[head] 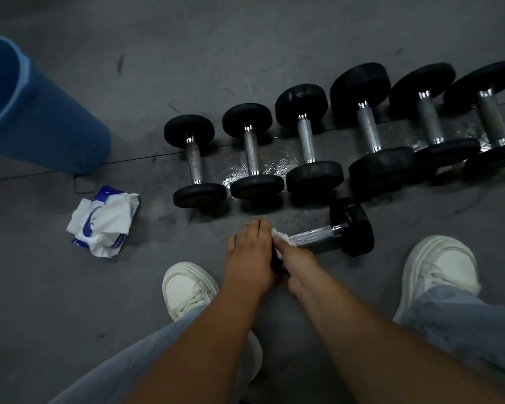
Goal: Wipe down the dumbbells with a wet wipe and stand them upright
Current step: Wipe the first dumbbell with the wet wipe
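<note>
Down on the grey floor point(245, 48) we go: one dumbbell point(351, 228) lies on its side just in front of the person, between two white shoes point(187, 287), its black far head pointing up and to the right. The right hand point(296, 259) has its fingers curled round the metal handle with a white wet wipe point(280, 237) bunched between palm and bar. The left hand point(251, 252) lies over the near head, fingers fairly straight and reaching towards the floor, gripping nothing that I can make out. Just beyond, a row of six dumbbells point(306, 141) stands on end, side by side, smaller at the left and bigger to the right, with a wet sheen on the floor among them. Off to the left sits an open pack of wipes point(105, 220), and past it a tall blue cylinder point(41, 118), bin or rolled mat, hard to say.
</note>
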